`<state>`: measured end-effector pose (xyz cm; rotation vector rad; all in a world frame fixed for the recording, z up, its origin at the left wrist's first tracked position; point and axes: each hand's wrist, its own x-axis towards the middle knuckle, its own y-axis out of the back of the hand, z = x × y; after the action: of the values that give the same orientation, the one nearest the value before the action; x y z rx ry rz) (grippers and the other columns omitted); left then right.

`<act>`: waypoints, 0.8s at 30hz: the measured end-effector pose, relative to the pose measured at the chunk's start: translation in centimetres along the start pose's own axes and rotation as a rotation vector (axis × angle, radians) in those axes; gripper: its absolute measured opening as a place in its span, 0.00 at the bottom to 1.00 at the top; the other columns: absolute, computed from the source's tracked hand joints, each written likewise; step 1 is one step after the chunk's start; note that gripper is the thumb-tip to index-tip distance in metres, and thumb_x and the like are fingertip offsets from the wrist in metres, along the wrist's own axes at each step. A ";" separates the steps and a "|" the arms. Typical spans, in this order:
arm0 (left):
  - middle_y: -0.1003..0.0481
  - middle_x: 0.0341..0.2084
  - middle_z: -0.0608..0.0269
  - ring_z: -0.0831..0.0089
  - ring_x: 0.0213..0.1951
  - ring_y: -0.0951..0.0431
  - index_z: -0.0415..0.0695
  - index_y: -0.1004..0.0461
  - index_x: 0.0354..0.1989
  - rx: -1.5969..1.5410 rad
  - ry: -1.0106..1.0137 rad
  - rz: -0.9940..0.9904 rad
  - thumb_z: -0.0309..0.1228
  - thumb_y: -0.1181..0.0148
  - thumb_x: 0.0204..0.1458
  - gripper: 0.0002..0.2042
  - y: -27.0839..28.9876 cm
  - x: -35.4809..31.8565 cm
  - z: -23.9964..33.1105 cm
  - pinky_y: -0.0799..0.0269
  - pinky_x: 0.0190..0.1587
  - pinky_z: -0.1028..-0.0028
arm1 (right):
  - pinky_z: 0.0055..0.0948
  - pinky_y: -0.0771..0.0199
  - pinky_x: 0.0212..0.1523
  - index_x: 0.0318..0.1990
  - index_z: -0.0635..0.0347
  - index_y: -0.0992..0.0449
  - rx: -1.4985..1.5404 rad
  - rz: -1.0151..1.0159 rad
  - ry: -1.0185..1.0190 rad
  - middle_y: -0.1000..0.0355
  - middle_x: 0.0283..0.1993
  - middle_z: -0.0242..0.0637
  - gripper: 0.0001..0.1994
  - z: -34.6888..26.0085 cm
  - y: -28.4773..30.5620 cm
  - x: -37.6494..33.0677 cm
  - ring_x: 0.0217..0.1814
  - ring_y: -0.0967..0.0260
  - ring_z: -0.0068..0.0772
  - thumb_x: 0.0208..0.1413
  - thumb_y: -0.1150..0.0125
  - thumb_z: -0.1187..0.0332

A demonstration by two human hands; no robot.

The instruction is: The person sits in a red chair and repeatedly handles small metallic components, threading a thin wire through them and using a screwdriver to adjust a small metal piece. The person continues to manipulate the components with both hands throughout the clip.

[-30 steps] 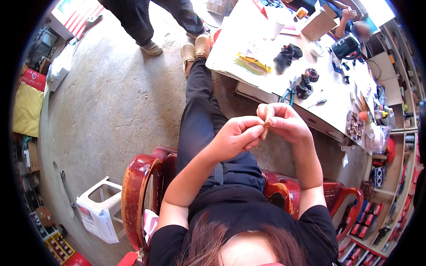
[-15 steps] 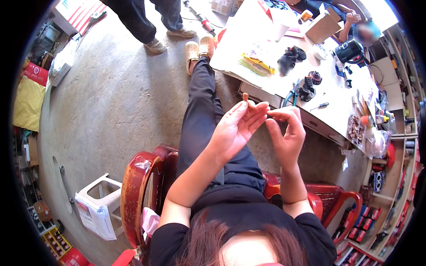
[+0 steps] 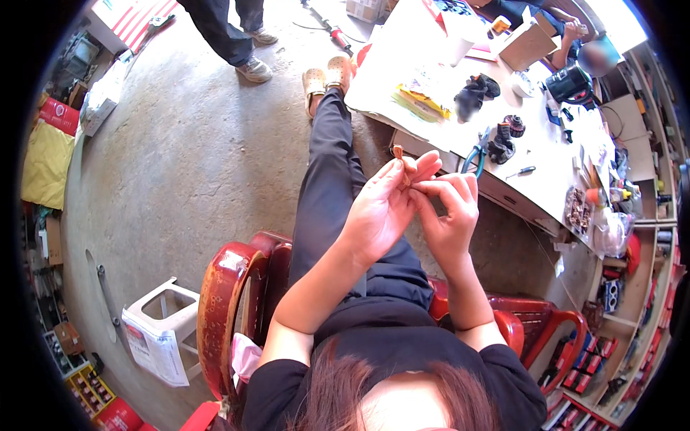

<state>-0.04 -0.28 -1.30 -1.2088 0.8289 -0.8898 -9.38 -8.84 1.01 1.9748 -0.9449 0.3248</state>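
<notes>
My left hand is raised above my lap, palm turned up. Its thumb and forefinger pinch a small, slim copper-brown piece, whose upper end sticks out past the fingertips. Close against it, my right hand has thumb and forefinger pressed together beside the lower part of the piece, at the left fingers. Whatever lies between the right fingertips is too small to make out. The other left fingers are stretched out.
A white worktable on the right bears pliers, dark gloves, a screwdriver and a cardboard box. I sit in a red wooden chair. A white stool stands at left; another person's legs are ahead.
My right hand has moved left, and its thumb and forefinger have closed beside the left fingers. The standing person's feet have shifted. The left hand keeps the copper-brown piece.
</notes>
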 end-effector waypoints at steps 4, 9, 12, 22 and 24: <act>0.31 0.56 0.52 0.61 0.62 0.35 0.42 0.29 0.43 0.002 0.011 0.021 0.34 0.58 0.66 0.11 0.2 -0.2 0.4 0.43 0.66 0.62 | 0.30 0.36 0.38 0.28 0.59 0.22 0.115 -0.037 -0.075 0.30 0.27 0.34 0.06 0.3 0.6 -0.1 0.34 0.37 0.36 0.41 0.30 0.73; 0.28 0.53 0.52 0.64 0.59 0.31 0.41 0.28 0.42 0.083 0.010 0.060 0.33 0.55 0.65 0.10 0.6 -0.4 0.6 0.37 0.62 0.65 | 0.29 0.37 0.38 0.28 0.62 0.23 0.201 -0.017 -0.145 0.31 0.26 0.34 0.06 0.3 1.4 0.1 0.33 0.37 0.33 0.44 0.31 0.74; 0.25 0.46 0.56 0.71 0.49 0.26 0.39 0.26 0.42 0.248 -0.020 0.088 0.32 0.53 0.64 0.10 0.5 -0.5 0.4 0.32 0.53 0.72 | 0.26 0.36 0.38 0.29 0.64 0.23 0.311 -0.037 -0.204 0.30 0.27 0.34 0.05 0.8 1.6 0.2 0.33 0.36 0.29 0.46 0.32 0.75; 0.28 0.29 0.72 0.86 0.31 0.34 0.36 0.24 0.46 0.579 -0.173 0.116 0.28 0.48 0.62 0.10 0.1 -1.0 -0.6 0.38 0.37 0.85 | 0.17 0.33 0.38 0.33 0.67 0.23 0.659 -0.164 -0.483 0.28 0.30 0.29 0.05 1.0 1.4 0.4 0.34 0.32 0.15 0.52 0.34 0.74; 0.27 0.30 0.71 0.85 0.31 0.33 0.37 0.24 0.46 0.572 -0.192 0.135 0.27 0.46 0.60 0.10 -0.2 -1.2 -0.6 0.38 0.36 0.84 | 0.16 0.33 0.38 0.34 0.67 0.23 0.708 -0.207 -0.535 0.27 0.31 0.29 0.05 1.0 1.6 0.5 0.35 0.32 0.14 0.52 0.34 0.74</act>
<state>-1.13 0.50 -1.12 -0.7130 0.4476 -0.8113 -10.35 -10.38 1.67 2.8788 -1.0201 -0.0077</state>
